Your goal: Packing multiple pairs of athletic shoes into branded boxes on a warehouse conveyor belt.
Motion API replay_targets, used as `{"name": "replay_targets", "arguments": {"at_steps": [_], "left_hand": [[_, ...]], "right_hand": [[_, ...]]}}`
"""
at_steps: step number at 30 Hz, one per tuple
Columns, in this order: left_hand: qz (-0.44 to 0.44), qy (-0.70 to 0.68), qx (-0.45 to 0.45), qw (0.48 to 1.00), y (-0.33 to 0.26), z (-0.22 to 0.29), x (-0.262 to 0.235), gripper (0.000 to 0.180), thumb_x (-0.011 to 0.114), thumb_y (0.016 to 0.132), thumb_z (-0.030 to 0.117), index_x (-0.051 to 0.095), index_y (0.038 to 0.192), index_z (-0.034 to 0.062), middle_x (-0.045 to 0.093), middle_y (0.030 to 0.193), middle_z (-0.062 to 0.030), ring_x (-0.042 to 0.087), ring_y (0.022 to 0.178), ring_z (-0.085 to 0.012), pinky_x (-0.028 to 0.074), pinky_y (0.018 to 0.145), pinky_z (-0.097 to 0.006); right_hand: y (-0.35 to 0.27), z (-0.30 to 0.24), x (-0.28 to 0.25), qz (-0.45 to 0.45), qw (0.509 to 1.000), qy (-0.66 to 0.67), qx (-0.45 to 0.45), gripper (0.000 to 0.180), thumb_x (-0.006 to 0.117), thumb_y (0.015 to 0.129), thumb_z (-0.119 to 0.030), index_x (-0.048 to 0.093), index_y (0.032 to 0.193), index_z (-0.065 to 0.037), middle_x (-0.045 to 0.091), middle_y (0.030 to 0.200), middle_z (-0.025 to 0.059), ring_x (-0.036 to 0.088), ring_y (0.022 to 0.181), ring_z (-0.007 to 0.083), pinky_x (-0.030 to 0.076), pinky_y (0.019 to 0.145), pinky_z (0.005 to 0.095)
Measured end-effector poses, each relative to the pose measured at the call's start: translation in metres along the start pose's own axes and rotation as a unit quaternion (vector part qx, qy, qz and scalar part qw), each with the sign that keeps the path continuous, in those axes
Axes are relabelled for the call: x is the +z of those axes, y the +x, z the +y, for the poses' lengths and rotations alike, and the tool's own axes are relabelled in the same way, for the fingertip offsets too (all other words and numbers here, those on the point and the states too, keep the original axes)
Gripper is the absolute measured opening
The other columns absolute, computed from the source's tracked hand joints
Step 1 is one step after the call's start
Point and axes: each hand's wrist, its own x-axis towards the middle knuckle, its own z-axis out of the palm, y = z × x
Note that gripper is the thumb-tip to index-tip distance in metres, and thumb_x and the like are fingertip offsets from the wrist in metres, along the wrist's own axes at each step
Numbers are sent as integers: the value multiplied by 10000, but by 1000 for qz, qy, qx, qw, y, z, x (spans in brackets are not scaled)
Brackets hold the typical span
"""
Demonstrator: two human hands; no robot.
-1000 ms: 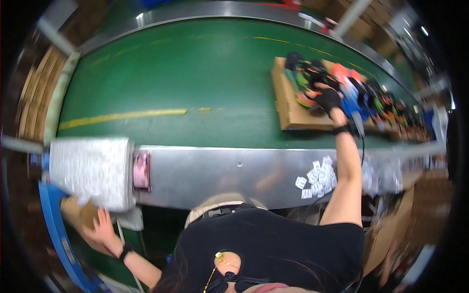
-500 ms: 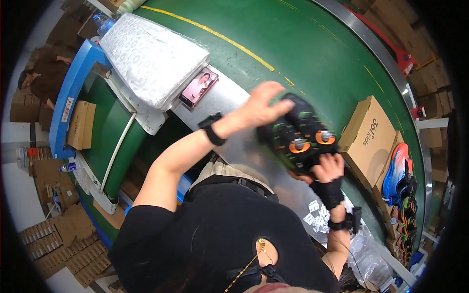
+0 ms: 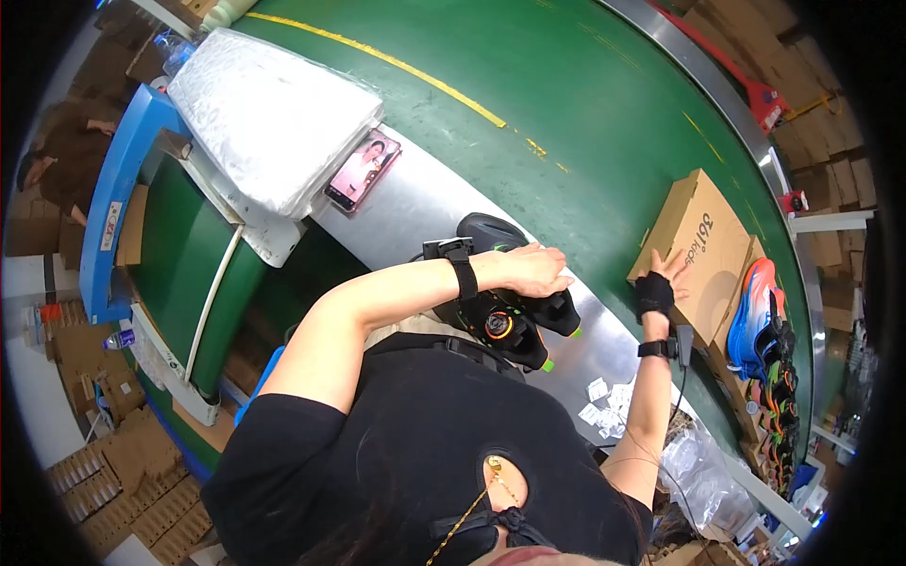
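Observation:
A pair of black shoes with orange rings and green accents (image 3: 498,325) lies on the metal worktop close against my body. My left hand (image 3: 536,271) is over the pair with its fingers curled around one shoe, and my forearm hides part of them. To the right, my right hand (image 3: 666,279), in a black fingerless wrist covering, lies with fingers spread against the near side of a brown cardboard shoebox (image 3: 703,236). Nothing is gripped in that hand.
A phone showing a person (image 3: 363,172) lies beside a plastic-wrapped white stack (image 3: 274,118). Small white paper slips (image 3: 609,407) lie near my right forearm. Colourful shoes (image 3: 755,321) line the right, past the box. The green conveyor belt (image 3: 566,104) runs behind the metal worktop (image 3: 604,344).
The shoes have come down and toward me, from both hands onto the worktop. My right hand has let go of them and moved right to the shoebox; my left hand stays with them.

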Motion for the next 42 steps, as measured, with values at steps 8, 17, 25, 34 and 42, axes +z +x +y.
{"name": "replay_targets", "arguments": {"at_steps": [8, 17, 25, 34, 42], "left_hand": [[277, 116, 108, 948, 30, 23, -11, 553, 476, 818, 410, 386, 1212, 32, 309, 1253, -246, 338, 1146, -389, 281, 915, -512], [51, 184, -101, 976, 17, -41, -56, 676, 360, 758, 652, 656, 831, 49, 609, 865, -176, 573, 873, -297, 426, 789, -424], [81, 245, -103, 961, 7, -73, -58, 610, 432, 749, 609, 637, 621, 49, 593, 614, -164, 597, 617, -312, 474, 551, -399], [398, -65, 87, 911, -52, -81, -70, 204, 584, 771, 168, 575, 898, 8, 591, 866, -144, 584, 807, -265, 460, 715, -319], [605, 23, -159, 780, -218, -238, -151, 204, 489, 816, 104, 578, 957, -14, 615, 857, -143, 597, 779, -212, 460, 672, -280]], "right_hand": [[-30, -13, -53, 165, 945, 255, -123, 363, 605, 640, -133, 604, 1002, -163, 246, 1341, 193, 299, 1206, 366, 254, 962, 511], [-57, 80, -134, 189, 534, 811, 143, 320, 566, 789, -195, 504, 1075, -66, 563, 875, 55, 547, 753, 145, 447, 624, 241], [-209, 60, 77, 55, 977, 164, 124, 301, 506, 797, -153, 493, 1078, -48, 515, 868, 202, 504, 766, 319, 424, 700, 382], [-193, 35, 60, 193, 901, 355, 156, 138, 535, 795, -152, 523, 821, -16, 491, 642, 60, 448, 533, 124, 393, 513, 266], [-69, -90, -73, 81, 690, 719, 15, 368, 458, 868, -106, 396, 1203, 32, 522, 1095, 196, 593, 853, 239, 482, 712, 289]]}}
